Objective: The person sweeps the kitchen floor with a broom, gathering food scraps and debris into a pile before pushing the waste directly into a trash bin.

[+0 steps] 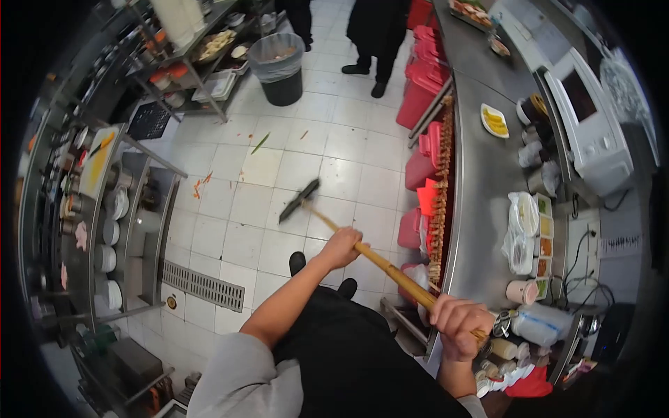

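Both hands grip a broom with a yellow bamboo-like handle (394, 274). My left hand (341, 248) is wrapped round the lower part of the handle. My right hand (460, 324) closes round its top end, close to the steel counter. The dark broom head (300, 200) rests on the white tiled floor ahead of my shoes, slanted across the tiles. Beyond it lie a green strip (260, 143) and several orange scraps (198, 186), apart from the bristles.
A long steel counter (475, 181) runs along the right, with pink lidded bins (423, 166) beneath it. Steel shelving (164, 164) stands left, near a floor drain (202, 284). Further off are a lined trash bin (282, 80) and two people's dark-clothed legs (378, 42).
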Available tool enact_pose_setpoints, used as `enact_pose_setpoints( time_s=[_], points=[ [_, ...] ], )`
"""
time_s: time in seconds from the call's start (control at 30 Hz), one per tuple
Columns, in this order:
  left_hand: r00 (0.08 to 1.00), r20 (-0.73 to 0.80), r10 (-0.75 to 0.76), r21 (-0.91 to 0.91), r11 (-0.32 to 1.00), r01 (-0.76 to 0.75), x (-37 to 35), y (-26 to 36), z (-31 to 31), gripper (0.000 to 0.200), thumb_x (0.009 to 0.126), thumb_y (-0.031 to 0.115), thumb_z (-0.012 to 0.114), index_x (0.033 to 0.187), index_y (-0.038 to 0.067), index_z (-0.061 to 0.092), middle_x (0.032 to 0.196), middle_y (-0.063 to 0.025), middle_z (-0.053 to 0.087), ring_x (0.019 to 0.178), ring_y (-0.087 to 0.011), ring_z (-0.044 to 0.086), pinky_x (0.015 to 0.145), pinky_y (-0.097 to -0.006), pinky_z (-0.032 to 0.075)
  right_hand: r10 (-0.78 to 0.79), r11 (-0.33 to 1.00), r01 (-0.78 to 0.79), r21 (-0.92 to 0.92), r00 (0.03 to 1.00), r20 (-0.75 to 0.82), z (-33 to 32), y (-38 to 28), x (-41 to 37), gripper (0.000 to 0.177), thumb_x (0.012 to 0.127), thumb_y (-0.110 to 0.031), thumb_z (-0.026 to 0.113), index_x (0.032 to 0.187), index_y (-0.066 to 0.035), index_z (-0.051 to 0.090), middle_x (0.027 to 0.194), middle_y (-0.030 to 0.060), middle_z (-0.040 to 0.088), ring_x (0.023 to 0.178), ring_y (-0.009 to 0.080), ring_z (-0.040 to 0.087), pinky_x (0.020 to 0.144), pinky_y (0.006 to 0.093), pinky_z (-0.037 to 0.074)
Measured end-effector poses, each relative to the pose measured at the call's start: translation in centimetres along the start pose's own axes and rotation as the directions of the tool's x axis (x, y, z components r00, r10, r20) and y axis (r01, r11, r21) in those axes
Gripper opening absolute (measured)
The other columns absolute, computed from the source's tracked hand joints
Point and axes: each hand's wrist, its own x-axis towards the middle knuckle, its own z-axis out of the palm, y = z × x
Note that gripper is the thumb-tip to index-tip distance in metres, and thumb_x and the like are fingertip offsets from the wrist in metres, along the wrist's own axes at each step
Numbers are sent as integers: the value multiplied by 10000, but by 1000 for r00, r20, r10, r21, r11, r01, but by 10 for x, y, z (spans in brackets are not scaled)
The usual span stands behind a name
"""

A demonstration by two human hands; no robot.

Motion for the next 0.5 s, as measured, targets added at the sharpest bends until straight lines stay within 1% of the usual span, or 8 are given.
enact_pose_setpoints(
  time_s=[0.1,0.17,0.23,0.27,0.3,0.4,0.43,0.5],
  points=[
    [978,-63,-200,2,980,200,-66,-16,-24,352,907,288,643,681,25,583,746,-203,607,802,-415,584,788,-506,453,140,948,-184,260,974,181,14,17,33,380,863,-166,695,595,-78,440,492,39,466,442,165,458,534,378,469],
    [919,-198,-340,-20,939,343,-121,-48,-30,342,887,259,660,661,18,572,724,-213,599,773,-425,582,770,-517,451,324,847,-440,299,873,365,31,56,50,357,880,-127,675,613,-60,447,558,49,501,538,160,502,647,395,498],
    [784,-369,-499,-86,858,506,-185,-98,-28,348,865,229,691,640,8,545,701,-217,586,715,-423,576,689,-507,443,423,812,-570,121,720,551,58,115,54,329,906,-68,633,642,-40,439,627,53,510,643,162,512,800,406,489],
    [690,-445,-571,-110,800,590,-218,-126,-25,363,857,215,711,628,4,524,684,-214,576,669,-417,570,622,-491,436,442,791,-608,68,645,624,77,147,50,318,918,-46,612,656,-36,433,652,47,507,666,163,500,842,399,475],
    [608,-495,-620,-109,739,665,-242,-145,-30,363,843,210,724,628,1,520,685,-214,580,675,-417,575,617,-484,441,453,770,-638,9,557,696,97,181,46,308,930,-24,590,670,-33,427,678,41,503,690,164,488,884,392,461],
    [377,-527,-762,-139,514,846,-302,-209,-37,377,804,251,759,637,-1,534,703,-218,601,693,-417,586,646,-495,462,411,721,-692,-35,386,826,161,252,34,312,945,-29,581,680,-39,417,699,27,499,684,156,462,896,384,460],
    [329,-536,-777,-181,487,854,-304,-216,-42,377,804,251,759,637,-1,534,703,-218,601,693,-417,586,646,-495,462,449,711,-700,-71,373,812,177,261,37,315,949,-29,577,680,-39,414,710,19,503,688,150,456,867,369,459],
    [470,-456,-756,-80,560,824,-294,-233,-59,267,801,201,715,641,22,597,737,-228,620,780,-426,598,704,-512,475,510,690,-707,-153,325,796,202,258,62,312,951,-25,576,682,-29,417,705,13,494,691,144,440,756,332,441]
  ],
)
